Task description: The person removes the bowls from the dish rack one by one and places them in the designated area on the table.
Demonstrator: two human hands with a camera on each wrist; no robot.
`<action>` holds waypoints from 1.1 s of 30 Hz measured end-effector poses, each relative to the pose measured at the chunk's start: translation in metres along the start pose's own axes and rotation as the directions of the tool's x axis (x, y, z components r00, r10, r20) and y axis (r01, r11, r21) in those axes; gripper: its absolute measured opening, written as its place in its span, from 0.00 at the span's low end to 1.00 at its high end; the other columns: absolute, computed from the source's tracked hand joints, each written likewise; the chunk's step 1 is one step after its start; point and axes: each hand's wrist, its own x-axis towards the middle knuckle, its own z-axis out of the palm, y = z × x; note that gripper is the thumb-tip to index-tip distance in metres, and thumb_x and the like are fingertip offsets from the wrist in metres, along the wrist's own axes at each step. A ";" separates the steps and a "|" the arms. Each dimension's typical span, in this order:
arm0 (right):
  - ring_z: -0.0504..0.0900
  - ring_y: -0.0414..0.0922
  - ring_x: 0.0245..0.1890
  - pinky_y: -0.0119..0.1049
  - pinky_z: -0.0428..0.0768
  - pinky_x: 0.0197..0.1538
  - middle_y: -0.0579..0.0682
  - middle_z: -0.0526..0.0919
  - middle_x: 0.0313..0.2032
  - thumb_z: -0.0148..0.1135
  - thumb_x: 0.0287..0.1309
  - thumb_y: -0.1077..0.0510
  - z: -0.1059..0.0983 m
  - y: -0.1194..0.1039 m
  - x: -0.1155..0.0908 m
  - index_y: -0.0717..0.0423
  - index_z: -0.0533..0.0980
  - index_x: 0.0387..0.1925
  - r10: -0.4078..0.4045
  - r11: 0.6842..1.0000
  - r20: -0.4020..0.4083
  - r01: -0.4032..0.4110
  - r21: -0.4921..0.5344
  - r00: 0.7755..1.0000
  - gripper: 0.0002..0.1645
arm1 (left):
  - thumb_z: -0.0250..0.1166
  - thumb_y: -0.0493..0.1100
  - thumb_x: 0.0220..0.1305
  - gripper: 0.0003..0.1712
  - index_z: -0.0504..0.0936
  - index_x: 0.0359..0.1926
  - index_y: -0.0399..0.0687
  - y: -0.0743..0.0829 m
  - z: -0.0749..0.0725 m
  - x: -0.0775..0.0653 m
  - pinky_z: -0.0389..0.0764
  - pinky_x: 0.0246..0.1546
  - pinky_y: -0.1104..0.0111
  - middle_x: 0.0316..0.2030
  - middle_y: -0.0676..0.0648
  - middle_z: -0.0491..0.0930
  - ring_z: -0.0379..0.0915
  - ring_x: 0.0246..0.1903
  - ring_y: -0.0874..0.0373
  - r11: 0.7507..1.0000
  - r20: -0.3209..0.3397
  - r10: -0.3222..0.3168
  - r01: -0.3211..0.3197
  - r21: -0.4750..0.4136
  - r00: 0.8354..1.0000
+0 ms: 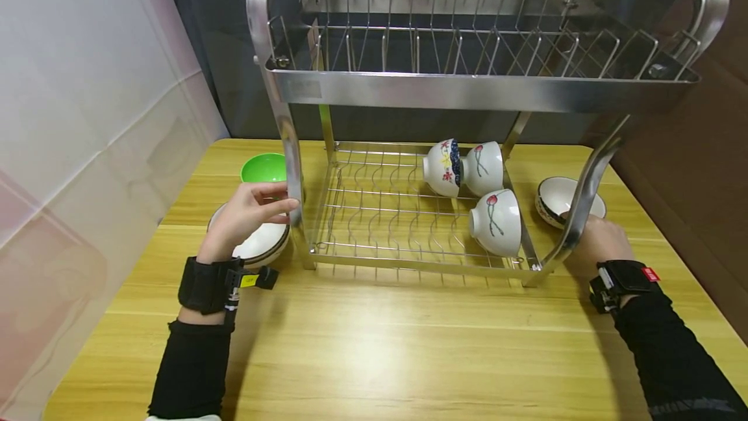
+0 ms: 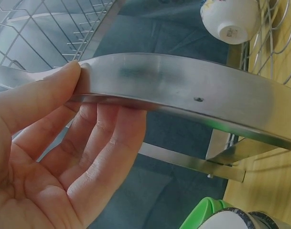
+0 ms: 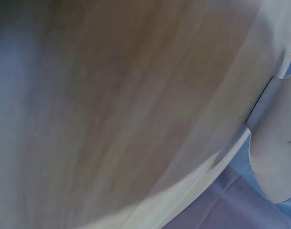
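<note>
My left hand (image 1: 248,213) pinches the left front leg (image 1: 292,167) of a steel two-tier dish rack, thumb on one side and fingers on the other, as the left wrist view shows. Beside that hand are a green bowl (image 1: 263,167) and a white bowl (image 1: 263,242) with a dark rim. My right hand (image 1: 604,239) is behind the rack's curved right front leg (image 1: 584,197), right at the near rim of a white bowl with a dark patterned rim (image 1: 563,193). The leg partly hides its fingers, and I cannot tell whether they grip the bowl.
On the lower tier (image 1: 386,200), a floral cup-like bowl (image 1: 442,167) and two white bowls with red flowers (image 1: 484,167) (image 1: 497,223) lie on their sides at the right. The upper tier (image 1: 485,89) has upright wire dividers. A white sheet (image 1: 99,102) covers the left side.
</note>
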 end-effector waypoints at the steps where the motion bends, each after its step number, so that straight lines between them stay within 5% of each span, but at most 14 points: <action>1: 0.80 0.57 0.20 0.61 0.78 0.25 0.62 0.82 0.22 0.67 0.55 0.70 0.000 0.000 0.000 0.69 0.83 0.44 -0.001 1.000 0.002 0.001 -0.001 1.000 0.13 | 0.65 0.37 0.76 0.27 0.76 0.69 0.26 0.000 0.000 0.000 0.88 0.48 0.75 0.57 0.43 0.86 0.84 0.42 0.74 1.000 0.000 0.001 -0.001 -0.002 1.000; 6: 0.81 0.56 0.21 0.60 0.80 0.27 0.62 0.84 0.24 0.67 0.58 0.69 -0.003 0.000 0.000 0.69 0.83 0.45 0.022 1.000 0.036 -0.023 0.005 0.999 0.12 | 0.64 0.36 0.76 0.26 0.76 0.69 0.25 0.001 0.001 0.001 0.89 0.48 0.75 0.58 0.41 0.86 0.84 0.42 0.74 1.000 0.001 -0.001 0.001 0.001 1.000; 12: 0.83 0.61 0.25 0.63 0.81 0.31 0.64 0.85 0.26 0.66 0.59 0.68 -0.005 0.003 0.001 0.69 0.81 0.35 0.046 0.999 0.086 -0.047 0.016 0.995 0.05 | 0.64 0.35 0.76 0.26 0.75 0.70 0.25 0.001 0.002 0.002 0.89 0.48 0.75 0.62 0.32 0.82 0.83 0.41 0.74 1.000 0.003 -0.004 0.004 0.015 1.000; 18: 0.86 0.72 0.39 0.69 0.83 0.43 0.72 0.86 0.40 0.69 0.60 0.66 -0.013 0.007 0.002 0.72 0.81 0.50 0.020 0.997 0.141 -0.030 0.071 0.990 0.18 | 0.63 0.37 0.77 0.27 0.74 0.71 0.26 0.001 0.002 0.002 0.89 0.49 0.74 0.66 0.27 0.78 0.83 0.42 0.75 1.000 0.015 -0.001 0.001 0.015 1.000; 24: 0.75 0.81 0.56 0.78 0.76 0.54 0.81 0.77 0.56 0.69 0.61 0.66 -0.030 0.011 -0.012 0.69 0.73 0.60 0.002 0.997 0.089 -0.008 0.072 0.996 0.27 | 0.63 0.37 0.77 0.27 0.74 0.71 0.26 0.001 0.003 0.002 0.89 0.50 0.74 0.67 0.26 0.76 0.82 0.43 0.76 1.000 0.017 -0.006 0.006 0.024 1.000; 33: 0.75 0.77 0.55 0.74 0.74 0.57 0.80 0.78 0.58 0.74 0.59 0.64 -0.032 0.013 -0.065 0.68 0.71 0.70 -0.114 0.993 -0.025 0.114 0.036 0.993 0.39 | 0.63 0.36 0.77 0.28 0.73 0.72 0.26 0.002 0.000 0.000 0.89 0.49 0.75 0.66 0.29 0.78 0.81 0.43 0.76 1.000 0.010 -0.005 0.005 0.022 1.000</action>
